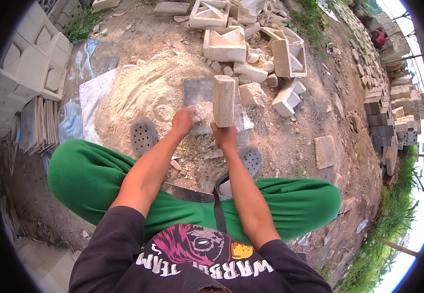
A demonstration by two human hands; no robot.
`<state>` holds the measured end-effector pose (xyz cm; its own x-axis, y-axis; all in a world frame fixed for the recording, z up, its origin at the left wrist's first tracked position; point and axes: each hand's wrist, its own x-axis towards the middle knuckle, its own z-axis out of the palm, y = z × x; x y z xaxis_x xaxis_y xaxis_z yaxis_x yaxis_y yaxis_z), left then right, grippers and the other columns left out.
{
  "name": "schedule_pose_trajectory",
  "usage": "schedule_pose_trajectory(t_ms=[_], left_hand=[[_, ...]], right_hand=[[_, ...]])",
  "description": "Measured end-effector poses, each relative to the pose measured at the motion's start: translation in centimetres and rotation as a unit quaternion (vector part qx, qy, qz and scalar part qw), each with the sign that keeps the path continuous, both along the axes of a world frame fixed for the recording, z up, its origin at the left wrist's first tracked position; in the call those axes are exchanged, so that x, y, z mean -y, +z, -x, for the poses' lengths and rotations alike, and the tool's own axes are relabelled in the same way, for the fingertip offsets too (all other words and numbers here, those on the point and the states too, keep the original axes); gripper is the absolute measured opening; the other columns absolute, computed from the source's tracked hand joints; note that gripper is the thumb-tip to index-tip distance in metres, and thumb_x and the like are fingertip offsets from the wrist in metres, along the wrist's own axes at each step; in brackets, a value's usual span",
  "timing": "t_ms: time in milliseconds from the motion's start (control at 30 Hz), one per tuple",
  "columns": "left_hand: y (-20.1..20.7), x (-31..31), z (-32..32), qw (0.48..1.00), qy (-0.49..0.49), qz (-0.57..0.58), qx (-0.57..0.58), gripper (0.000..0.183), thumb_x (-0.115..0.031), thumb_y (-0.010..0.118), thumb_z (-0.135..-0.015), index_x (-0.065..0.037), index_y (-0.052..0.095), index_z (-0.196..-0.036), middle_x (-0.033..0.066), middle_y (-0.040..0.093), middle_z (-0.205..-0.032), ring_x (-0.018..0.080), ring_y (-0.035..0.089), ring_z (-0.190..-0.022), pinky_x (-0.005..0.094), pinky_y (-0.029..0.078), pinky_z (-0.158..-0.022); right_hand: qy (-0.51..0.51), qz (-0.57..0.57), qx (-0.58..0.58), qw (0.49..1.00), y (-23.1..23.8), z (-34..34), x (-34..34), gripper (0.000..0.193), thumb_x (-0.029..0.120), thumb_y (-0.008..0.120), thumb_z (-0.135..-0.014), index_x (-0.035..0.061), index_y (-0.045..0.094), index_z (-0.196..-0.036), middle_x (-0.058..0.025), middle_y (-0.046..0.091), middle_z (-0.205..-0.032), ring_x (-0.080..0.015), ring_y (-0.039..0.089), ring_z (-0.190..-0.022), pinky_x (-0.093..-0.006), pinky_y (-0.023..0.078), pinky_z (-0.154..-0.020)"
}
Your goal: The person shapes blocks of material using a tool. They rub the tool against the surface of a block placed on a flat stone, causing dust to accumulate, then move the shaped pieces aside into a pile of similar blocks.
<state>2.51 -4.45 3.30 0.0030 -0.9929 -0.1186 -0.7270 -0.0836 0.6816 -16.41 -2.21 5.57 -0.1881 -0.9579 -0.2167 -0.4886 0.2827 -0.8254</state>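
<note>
seen from above, the right hand (225,134) grips a thick tan block (224,100); the left hand (184,121) is right beside crumbled stone (203,111) on a dark slab (193,89). pale powder (148,88) lies heaped to the left, broken blocks (224,46) beyond.

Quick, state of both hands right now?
Left hand: at the pale rubble; open or closed can't be told.
Right hand: closed, holding the block.

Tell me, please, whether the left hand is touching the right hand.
Apart: the head view shows pale rubble between the left hand and right hand.
</note>
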Motion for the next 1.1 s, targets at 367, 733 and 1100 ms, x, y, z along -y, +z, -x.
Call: schedule_pose_trajectory(t_ms=[367,733,1100], left_hand=[[-0.5,-0.4,-0.1,0.999,0.023,0.021,-0.035,0.043,-0.011,0.075,-0.078,-0.006,0.067,-0.12,0.0184,0.068,-0.116,0.0379,0.064,-0.108,0.0419,0.052,-0.092],[0.0,-0.2,0.6,0.999,0.045,0.014,-0.011,0.043,-0.011,0.076,-0.078,-0.008,0.067,-0.12,0.0179,0.07,-0.112,0.0379,0.065,-0.105,0.0442,0.052,-0.09],[3.1,-1.4,1.1,0.988,0.086,-0.105,0.08,0.054,-0.024,0.075,-0.082,-0.015,0.053,-0.13,0.0223,0.054,-0.119,0.041,0.059,-0.11,0.0512,0.052,-0.087]], right_hand=[[0.029,-0.108,-0.033,0.993,1.4,0.5,-0.7,0.043,0.033,0.073,-0.069,0.0016,0.074,-0.097,-0.0233,0.072,-0.092,-0.037,0.071,-0.093,-0.0438,0.055,-0.079],[-0.014,-0.026,-0.07,0.997,-1.6,0.6,-2.8,0.038,0.029,0.074,-0.068,-0.0015,0.074,-0.09,-0.0192,0.073,-0.08,-0.0319,0.073,-0.079,-0.0427,0.055,-0.072],[-0.002,-0.131,-0.082,0.988,-0.3,0.0,-2.6,0.039,0.032,0.076,-0.067,-0.0006,0.074,-0.088,-0.0191,0.073,-0.078,-0.0308,0.074,-0.078,-0.0414,0.055,-0.073]])
